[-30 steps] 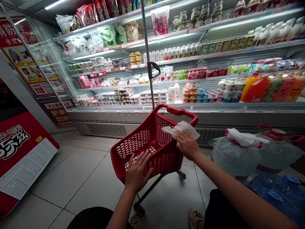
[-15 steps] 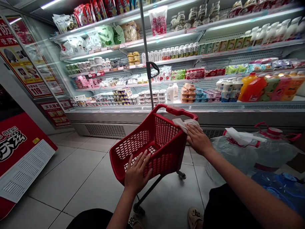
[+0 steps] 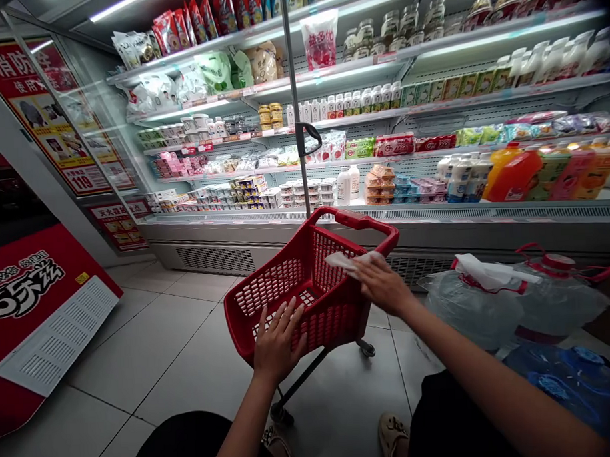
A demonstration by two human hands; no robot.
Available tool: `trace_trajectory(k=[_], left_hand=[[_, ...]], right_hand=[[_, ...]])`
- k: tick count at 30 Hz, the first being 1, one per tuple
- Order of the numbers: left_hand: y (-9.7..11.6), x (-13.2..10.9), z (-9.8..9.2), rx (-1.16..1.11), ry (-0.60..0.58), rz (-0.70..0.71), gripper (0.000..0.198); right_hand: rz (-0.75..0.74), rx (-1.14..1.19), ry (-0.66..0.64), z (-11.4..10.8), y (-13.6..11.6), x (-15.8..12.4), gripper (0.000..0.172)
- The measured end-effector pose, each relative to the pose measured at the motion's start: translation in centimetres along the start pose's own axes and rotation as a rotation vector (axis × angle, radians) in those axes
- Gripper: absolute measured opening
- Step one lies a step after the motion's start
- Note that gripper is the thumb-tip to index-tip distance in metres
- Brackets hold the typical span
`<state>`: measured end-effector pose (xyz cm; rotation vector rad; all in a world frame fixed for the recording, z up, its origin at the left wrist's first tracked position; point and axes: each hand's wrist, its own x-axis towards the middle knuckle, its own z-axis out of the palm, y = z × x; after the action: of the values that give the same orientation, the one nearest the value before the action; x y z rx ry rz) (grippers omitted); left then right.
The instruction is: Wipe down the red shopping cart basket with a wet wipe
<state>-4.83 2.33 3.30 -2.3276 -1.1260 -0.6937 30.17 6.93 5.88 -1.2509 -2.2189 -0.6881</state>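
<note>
My left hand (image 3: 278,346) lies flat, fingers spread wide, against the near outer wall of the red plastic lattice shopping basket (image 3: 292,295), which stands on a dark wheeled stand on the pale tiled floor (image 3: 154,354) right in front of me. My right hand (image 3: 379,284) presses a crumpled white wipe cloth (image 3: 347,260) onto the basket's right rim, just below its red top handle (image 3: 359,220); the fingers lie stretched over the cloth rather than curled round it, so the cloth is pinned between palm and rim. Behind the basket runs a long, lit, open refrigerated shelf case (image 3: 384,216) stocked with white bottles, cups, boxes and bagged goods, and a grey metal pole (image 3: 295,102) with a dark loop grip rises from behind the basket up across the case. To the right of the basket, near my right forearm, lie large clear plastic water jugs (image 3: 488,302) with red caps and handles, a second white cloth (image 3: 486,272) draped over the nearest one. To the left of the basket, well apart, a red cabinet with a white vent panel (image 3: 38,311) stands on the floor. Below the basket my dark-clad knees and a light shoe (image 3: 392,435) show.
</note>
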Motion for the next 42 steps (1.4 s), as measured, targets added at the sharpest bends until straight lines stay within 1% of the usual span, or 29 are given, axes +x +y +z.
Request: trace_trajectory(k=[2, 3, 4, 5, 6, 8, 12, 14, 16, 17, 18, 19, 21, 22, 24, 26, 27, 28, 29, 30, 32, 36, 38, 40, 42], left_hand=[[0.2, 0.1, 0.1, -0.002, 0.007, -0.001, 0.066], [0.3, 0.2, 0.1, -0.006, 0.011, -0.005, 0.066], [0.6, 0.3, 0.2, -0.012, 0.016, -0.012, 0.066], [0.8, 0.4, 0.3, -0.020, 0.020, -0.018, 0.066], [1.0, 0.5, 0.3, -0.027, 0.025, -0.025, 0.066], [1.3, 0.7, 0.5, -0.038, 0.033, -0.036, 0.067], [1.5, 0.7, 0.8, -0.040, 0.020, -0.041, 0.068], [1.4, 0.6, 0.9, -0.041, 0.009, -0.042, 0.071], [1.2, 0.4, 0.9, -0.043, 0.007, -0.040, 0.076], [1.1, 0.3, 0.8, -0.041, 0.007, -0.036, 0.077], [1.0, 0.2, 0.7, -0.037, 0.005, -0.032, 0.079], [0.9, 0.2, 0.6, -0.030, 0.004, -0.029, 0.079], [0.8, 0.2, 0.3, -0.011, -0.005, -0.025, 0.078], [0.8, 0.2, 0.2, -0.004, -0.007, -0.024, 0.078], [0.8, 0.2, 0.2, -0.003, -0.006, -0.020, 0.079], [0.9, 0.3, 0.3, -0.013, -0.005, -0.018, 0.080], [1.1, 0.3, 0.4, -0.017, -0.006, -0.017, 0.080], [1.2, 0.4, 0.5, -0.019, -0.008, -0.016, 0.081], [1.4, 0.5, 0.6, -0.021, -0.010, -0.016, 0.082], [1.5, 0.5, 0.7, -0.021, -0.010, -0.016, 0.083], [1.9, 0.6, 0.9, -0.022, -0.009, -0.021, 0.085], [2.1, 0.6, 1.2, -0.008, -0.022, -0.052, 0.089], [2.0, 0.4, 1.5, -0.004, -0.025, -0.052, 0.089], [1.7, 0.2, 1.7, -0.001, -0.028, -0.048, 0.088], [1.3, 0.0, 1.7, 0.003, -0.035, -0.051, 0.087]], right_hand=[[0.115, -0.077, 0.018, -0.5, 3.0, -0.2, 0.056], [0.173, -0.106, 0.034, -0.6, 3.9, -0.3, 0.055], [0.224, -0.126, 0.051, -0.5, 4.3, -0.4, 0.054], [0.261, -0.136, 0.066, -0.3, 4.2, -0.4, 0.053], [0.279, -0.137, 0.073, 0.0, 3.5, -0.4, 0.051], [0.262, -0.106, 0.064, 0.9, 0.8, -0.3, 0.049], [0.144, 0.047, 0.027, 2.7, -7.5, 0.1, 0.052], [0.071, 0.128, 0.023, 3.2, -11.0, 0.2, 0.055], [0.013, 0.177, 0.027, 3.3, -13.0, 0.3, 0.057], [-0.020, 0.191, 0.028, 3.3, -13.2, 0.3, 0.058], [-0.054, 0.198, 0.026, 3.1, -12.8, 0.3, 0.058], [-0.086, 0.198, 0.023, 2.9, -12.0, 0.3, 0.059], [-0.123, 0.174, 0.009, 2.3, -9.0, 0.4, 0.061], [-0.109, 0.149, 0.009, 1.9, -7.0, 0.3, 0.062], [-0.038, 0.079, 0.005, 1.0, -2.9, 0.2, 0.063], [0.045, 0.015, 0.019, 0.4, 0.3, 0.1, 0.060], [0.087, -0.008, 0.029, 0.3, 1.3, 0.1, 0.058], [0.129, -0.024, 0.043, 0.3, 1.8, 0.1, 0.057], [0.169, -0.033, 0.057, 0.5, 1.6, 0.1, 0.055], [0.203, -0.034, 0.071, 0.8, 0.9, 0.1, 0.054], [0.231, -0.007, 0.080, 1.6, -1.9, 0.1, 0.053], [0.120, 0.126, 0.030, 3.0, -10.1, 0.2, 0.056], [0.058, 0.192, 0.016, 3.2, -13.4, 0.1, 0.062], [0.007, 0.236, 0.014, 3.2, -15.2, 0.1, 0.066], [-0.051, 0.257, 0.012, 3.2, -15.3, 0.0, 0.067]])
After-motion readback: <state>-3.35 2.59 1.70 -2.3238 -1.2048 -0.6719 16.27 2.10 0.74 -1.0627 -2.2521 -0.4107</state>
